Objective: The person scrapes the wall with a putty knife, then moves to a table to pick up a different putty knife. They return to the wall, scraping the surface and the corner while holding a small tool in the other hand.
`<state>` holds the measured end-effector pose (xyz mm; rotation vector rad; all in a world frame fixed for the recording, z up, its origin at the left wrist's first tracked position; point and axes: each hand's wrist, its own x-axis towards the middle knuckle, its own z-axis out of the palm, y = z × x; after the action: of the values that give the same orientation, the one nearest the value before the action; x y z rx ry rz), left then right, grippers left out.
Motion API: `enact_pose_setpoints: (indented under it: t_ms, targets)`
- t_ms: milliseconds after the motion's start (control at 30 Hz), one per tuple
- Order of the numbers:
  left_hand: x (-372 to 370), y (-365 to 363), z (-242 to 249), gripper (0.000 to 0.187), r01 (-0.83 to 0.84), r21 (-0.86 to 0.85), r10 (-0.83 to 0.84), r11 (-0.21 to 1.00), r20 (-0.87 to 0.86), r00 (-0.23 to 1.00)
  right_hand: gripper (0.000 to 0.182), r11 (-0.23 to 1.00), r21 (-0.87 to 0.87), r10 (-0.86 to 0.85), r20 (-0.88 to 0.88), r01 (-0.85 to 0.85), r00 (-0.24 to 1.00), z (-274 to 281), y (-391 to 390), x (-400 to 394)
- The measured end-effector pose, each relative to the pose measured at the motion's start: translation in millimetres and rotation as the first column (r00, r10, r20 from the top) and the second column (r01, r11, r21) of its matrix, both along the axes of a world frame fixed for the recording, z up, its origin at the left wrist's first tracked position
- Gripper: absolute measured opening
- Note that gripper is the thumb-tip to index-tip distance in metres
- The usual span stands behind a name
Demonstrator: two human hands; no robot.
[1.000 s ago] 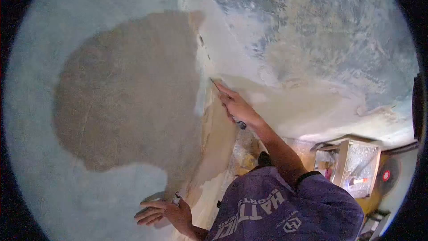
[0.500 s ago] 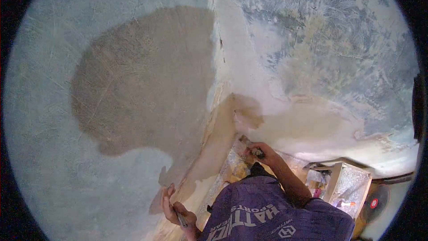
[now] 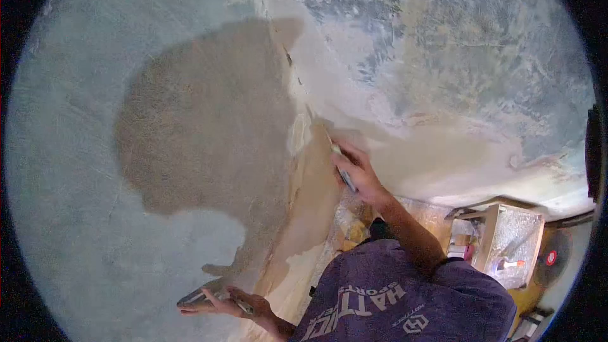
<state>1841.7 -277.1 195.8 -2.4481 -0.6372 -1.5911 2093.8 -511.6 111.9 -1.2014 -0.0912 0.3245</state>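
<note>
My right hand is closed round the handle of a putty knife. Its thin blade, seen nearly edge-on, points up at the wall corner, where a strip of smooth pale filler runs down. Low on the left, my left hand lies close to the blue-grey wall, its fingers stretched toward the left. A tool with a metallic handle end sticks out of that hand; its other end is hard to make out beside the hand's shadow.
Patchy blue and white plaster covers the right-hand wall. My head's shadow falls on the left wall. Lower right stands a wooden-framed box with a foil-like lining, near a round dark object with a red centre.
My right hand has risen with the putty knife from low by the body to the corner. My left hand has moved down and left, its fingers now stretched out. The view has shifted slightly.
</note>
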Motion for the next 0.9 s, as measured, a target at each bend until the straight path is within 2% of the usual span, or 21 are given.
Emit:
enact_pose_setpoints:
  t_ms: [67, 167, 267, 300, 367, 467, 567, 633, 667, 700, 767, 833, 900]
  targets:
    - [15, -11, 5, 0.055, -0.099, -0.075, 0.096, 0.992, -0.037, 0.995, 0.056, 0.990, -0.077, -0.100, 0.167, 0.114, 0.981, 12, 24, 18]
    - [4, -11, 4, 0.067, -0.164, -0.172, 0.119, 0.971, -0.242, 0.963, 0.061, 0.852, -0.471, -0.023, 0.402, 0.228, 0.915, -9, 67, 44]
    - [-6, -7, -2, 0.073, -0.195, -0.309, 0.084, 0.931, -0.338, 0.937, 0.057, 0.864, -0.306, -0.160, 0.587, 0.400, 0.794, 20, 78, 22]
    - [-5, -8, -2, 0.075, -0.224, -0.321, 0.099, 0.920, -0.360, 0.928, 0.057, 0.882, -0.319, -0.132, 0.541, 0.348, 0.831, 17, 82, 15]
    - [2, -16, 7, 0.076, -0.298, -0.241, 0.187, 0.924, -0.394, 0.900, 0.056, 0.910, -0.339, -0.072, 0.435, 0.238, 0.897, 6, 86, -6]
    - [6, -16, 10, 0.078, -0.294, -0.180, 0.206, 0.939, -0.393, 0.896, 0.058, 0.925, -0.330, -0.010, 0.471, 0.187, 0.882, -13, 73, -31]
    - [2, -12, 5, 0.078, -0.408, -0.014, 0.363, 0.913, -0.432, 0.826, 0.053, 0.856, -0.471, 0.324, 0.166, -0.213, 0.932, 6, 23, -43]
    - [4, -16, 8, 0.078, -0.368, -0.265, 0.237, 0.891, -0.421, 0.876, 0.051, 0.870, -0.437, 0.285, 0.070, -0.228, 0.956, 13, 0, -40]
    - [4, -16, 7, 0.078, -0.355, -0.321, 0.206, 0.878, -0.416, 0.886, 0.050, 0.877, -0.420, 0.266, 0.024, -0.232, 0.964, 19, -5, -34]
    - [3, -16, 7, 0.078, -0.342, -0.377, 0.177, 0.861, -0.409, 0.895, 0.051, 0.907, -0.378, 0.232, 0.090, -0.182, 0.968, 26, -3, -27]
    - [-1, -14, 5, 0.079, -0.338, -0.342, 0.181, 0.877, -0.417, 0.891, 0.052, 0.956, -0.280, 0.152, 0.219, -0.087, 0.964, 42, 6, -9]
    - [-3, -10, 2, 0.079, -0.314, -0.271, 0.188, 0.910, -0.407, 0.894, 0.052, 0.908, -0.401, 0.035, 0.357, 0.119, 0.933, 32, 43, 25]
    - [-5, -7, -6, 0.078, -0.327, -0.243, 0.221, 0.913, -0.377, 0.899, 0.052, 0.886, -0.439, 0.008, 0.337, 0.149, 0.941, 34, 51, 35]
